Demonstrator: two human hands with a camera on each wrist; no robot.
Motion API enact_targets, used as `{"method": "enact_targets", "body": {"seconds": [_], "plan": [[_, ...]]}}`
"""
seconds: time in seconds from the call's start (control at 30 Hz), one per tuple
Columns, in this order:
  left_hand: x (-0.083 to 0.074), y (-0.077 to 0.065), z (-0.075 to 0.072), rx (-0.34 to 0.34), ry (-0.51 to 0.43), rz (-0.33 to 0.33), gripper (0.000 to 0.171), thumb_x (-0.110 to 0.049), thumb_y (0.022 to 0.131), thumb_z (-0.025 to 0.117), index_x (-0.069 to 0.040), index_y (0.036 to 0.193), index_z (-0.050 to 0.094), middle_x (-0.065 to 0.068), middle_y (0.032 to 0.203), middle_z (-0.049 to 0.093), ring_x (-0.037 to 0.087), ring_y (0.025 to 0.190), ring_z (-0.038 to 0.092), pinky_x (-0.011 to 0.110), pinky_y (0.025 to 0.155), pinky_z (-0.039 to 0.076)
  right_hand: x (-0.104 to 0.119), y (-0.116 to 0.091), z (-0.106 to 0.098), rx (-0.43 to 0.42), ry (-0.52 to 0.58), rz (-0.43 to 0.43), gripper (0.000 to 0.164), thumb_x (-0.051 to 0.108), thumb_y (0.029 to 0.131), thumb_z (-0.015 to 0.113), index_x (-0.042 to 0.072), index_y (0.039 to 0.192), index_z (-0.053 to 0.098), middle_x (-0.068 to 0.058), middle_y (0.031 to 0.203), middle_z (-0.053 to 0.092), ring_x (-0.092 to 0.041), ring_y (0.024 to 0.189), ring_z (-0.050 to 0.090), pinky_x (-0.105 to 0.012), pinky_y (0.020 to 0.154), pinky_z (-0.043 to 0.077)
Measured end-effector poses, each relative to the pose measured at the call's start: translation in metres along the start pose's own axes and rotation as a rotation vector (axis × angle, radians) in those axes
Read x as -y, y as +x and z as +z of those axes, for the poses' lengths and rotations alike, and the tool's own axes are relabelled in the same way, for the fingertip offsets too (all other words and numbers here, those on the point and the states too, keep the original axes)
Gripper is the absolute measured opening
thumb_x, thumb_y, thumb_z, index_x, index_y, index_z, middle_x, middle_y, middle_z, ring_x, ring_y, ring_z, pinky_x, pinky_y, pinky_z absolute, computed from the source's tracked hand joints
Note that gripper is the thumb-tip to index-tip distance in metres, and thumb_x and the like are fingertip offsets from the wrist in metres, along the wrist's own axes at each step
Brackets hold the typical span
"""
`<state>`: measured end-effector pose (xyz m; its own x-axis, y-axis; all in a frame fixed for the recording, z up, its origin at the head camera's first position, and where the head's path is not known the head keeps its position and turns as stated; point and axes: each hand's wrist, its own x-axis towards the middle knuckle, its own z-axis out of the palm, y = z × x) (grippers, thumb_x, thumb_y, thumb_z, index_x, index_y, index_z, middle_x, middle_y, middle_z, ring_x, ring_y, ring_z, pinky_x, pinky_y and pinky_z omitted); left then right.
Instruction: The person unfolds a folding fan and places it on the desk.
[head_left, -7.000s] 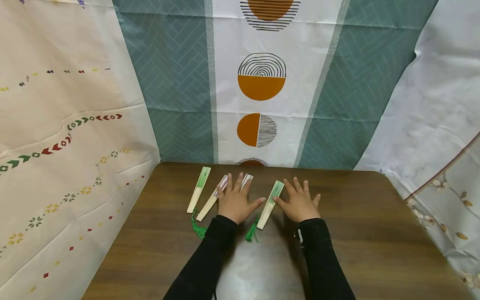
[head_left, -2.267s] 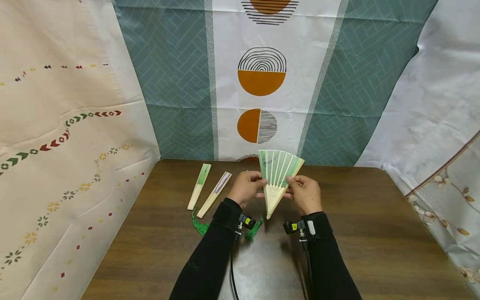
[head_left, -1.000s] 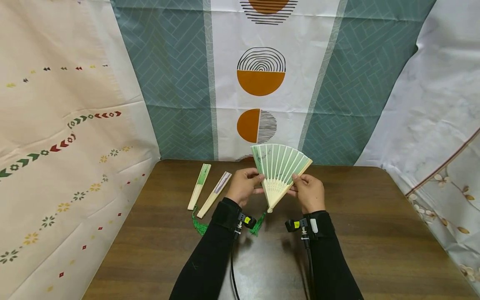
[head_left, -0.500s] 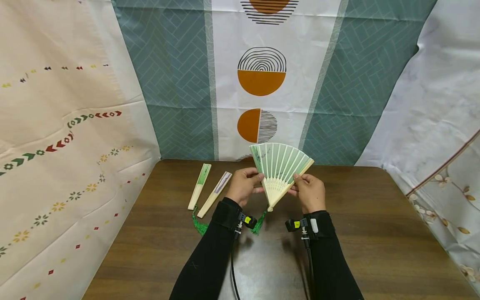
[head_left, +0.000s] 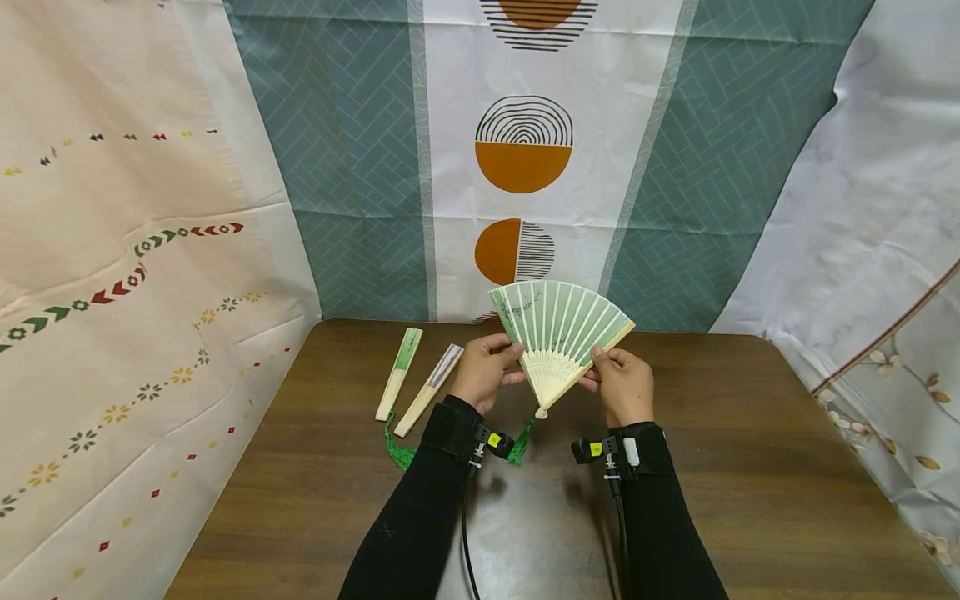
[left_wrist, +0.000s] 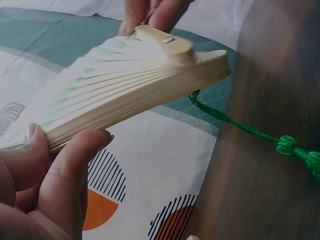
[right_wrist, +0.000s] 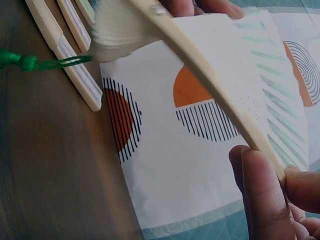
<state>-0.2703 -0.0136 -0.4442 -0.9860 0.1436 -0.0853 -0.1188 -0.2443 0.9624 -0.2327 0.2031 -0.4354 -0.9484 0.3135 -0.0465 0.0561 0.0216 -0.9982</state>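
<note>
A partly spread folding fan (head_left: 556,333), pale green with bamboo ribs, is held up over the table between both hands. My left hand (head_left: 483,373) pinches its left side; in the left wrist view the thumb and finger grip the stacked ribs (left_wrist: 135,102). My right hand (head_left: 625,387) pinches the right outer rib (right_wrist: 210,82) between thumb and fingers. From the pivot end hangs a green tassel (head_left: 519,446). Left of the left hand lie a folded green fan (head_left: 399,373) and a folded fan with a purplish print (head_left: 429,390).
The brown wooden table (head_left: 315,517) is backed by a patterned cloth (head_left: 352,208). In the right wrist view several folded fans (right_wrist: 82,75) lie side by side on it. Another green tassel (head_left: 401,451) lies near the left forearm. Cables (head_left: 467,542) run along both forearms.
Seven seconds ago both hands were spread flat over the table and this fan lay folded. Now it is lifted and spread; over the last second it has fanned out slightly wider.
</note>
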Motion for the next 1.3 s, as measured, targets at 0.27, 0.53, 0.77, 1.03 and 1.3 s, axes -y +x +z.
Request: {"method": "enact_targets", "body": {"seconds": [0.27,0.53,0.77,1.03,1.3], "plan": [[0.0002,0.0023,-0.0006,-0.032,-0.043,0.004,0.028,0.0,0.114,0.066,0.011,0.138,0.072,0.005,0.107,0.061,0.017,0.102,0.067,0.03,0.081,0.074,0.001,0.0015,-0.0009,-0.02,0.03,0.006,0.04,0.019,0.12,0.059,-0.017,0.137,0.065,0.004,0.09,0.072,0.0,0.077,0.076,-0.018,0.076,0.07],[0.0005,0.0026,-0.0025,-0.051,-0.072,0.008,0.028,0.0,0.115,0.064,0.012,0.14,0.068,0.005,0.109,0.058,0.016,0.105,0.062,0.035,0.088,0.074,0.0024,0.0016,-0.0005,-0.031,0.038,-0.004,0.041,0.02,0.12,0.06,-0.017,0.136,0.065,0.002,0.092,0.073,0.0,0.078,0.077,-0.017,0.076,0.069],[0.0013,0.0036,-0.0022,-0.09,-0.108,0.028,0.022,0.001,0.114,0.064,0.013,0.132,0.071,0.004,0.104,0.059,0.016,0.099,0.062,0.038,0.087,0.075,0.0013,0.0019,0.0001,-0.057,0.061,0.003,0.039,0.02,0.12,0.06,-0.016,0.133,0.065,0.002,0.09,0.07,0.001,0.075,0.077,-0.017,0.076,0.069],[0.003,0.0041,-0.0018,-0.11,-0.139,0.038,0.014,0.0,0.114,0.065,0.009,0.121,0.074,0.002,0.096,0.061,0.015,0.087,0.065,0.032,0.08,0.074,-0.0002,0.0027,0.0007,-0.083,0.104,0.004,0.036,0.017,0.12,0.06,-0.017,0.132,0.066,0.002,0.091,0.069,0.0,0.075,0.078,-0.017,0.076,0.07],[0.0055,0.0072,-0.0014,-0.151,-0.208,0.059,0.013,0.002,0.114,0.064,0.01,0.119,0.073,0.003,0.095,0.059,0.016,0.087,0.064,0.026,0.074,0.072,-0.0002,0.0035,0.0011,-0.104,0.129,-0.014,0.038,0.017,0.12,0.061,-0.017,0.135,0.065,0.008,0.086,0.073,0.001,0.075,0.079,-0.017,0.076,0.069]]}}
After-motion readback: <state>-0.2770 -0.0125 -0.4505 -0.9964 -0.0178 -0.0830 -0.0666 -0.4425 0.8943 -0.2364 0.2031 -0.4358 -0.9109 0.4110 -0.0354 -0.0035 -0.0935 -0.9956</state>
